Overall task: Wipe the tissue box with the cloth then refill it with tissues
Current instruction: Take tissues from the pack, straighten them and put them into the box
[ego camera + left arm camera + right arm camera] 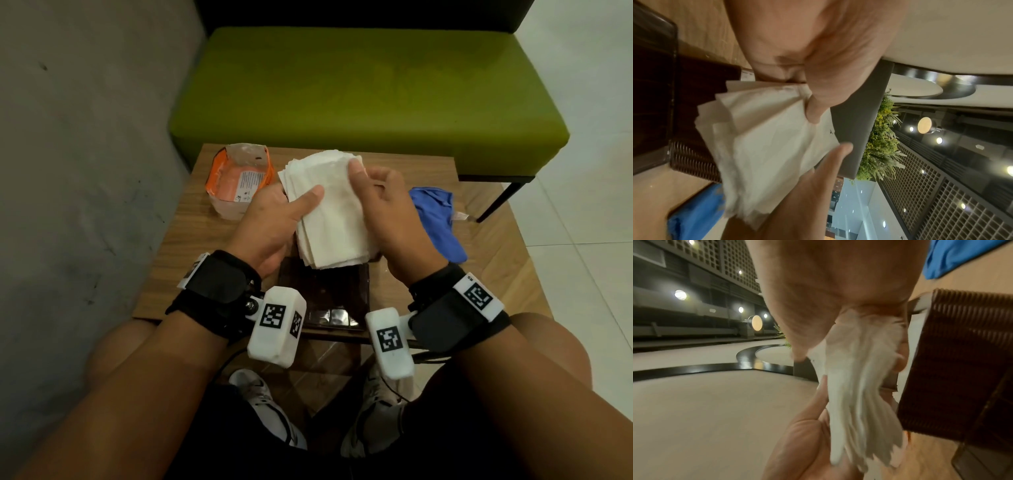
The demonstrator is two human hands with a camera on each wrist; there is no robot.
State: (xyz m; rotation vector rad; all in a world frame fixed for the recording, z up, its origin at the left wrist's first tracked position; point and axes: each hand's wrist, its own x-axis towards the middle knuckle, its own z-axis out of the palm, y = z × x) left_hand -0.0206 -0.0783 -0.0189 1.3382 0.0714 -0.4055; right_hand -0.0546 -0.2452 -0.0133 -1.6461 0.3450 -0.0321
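Observation:
Both hands hold a thick stack of white tissues (329, 209) above the table. My left hand (274, 219) grips its left edge, thumb lying across the top sheet. My right hand (383, 202) pinches the stack's right side, thumb on top near the far corner. The same tissues (766, 146) fan out loosely at their lower edge (861, 402). Under them sits the dark brown tissue box (325, 294), mostly hidden; its woven side (962, 361) shows in the right wrist view. The blue cloth (438, 219) lies crumpled to the right of the box.
An opened orange and clear tissue wrapper (239, 178) lies at the back left of the small wooden table (178, 253). A green bench (359, 92) stands right behind the table. A grey wall (78, 171) runs along the left. My knees and shoes are below.

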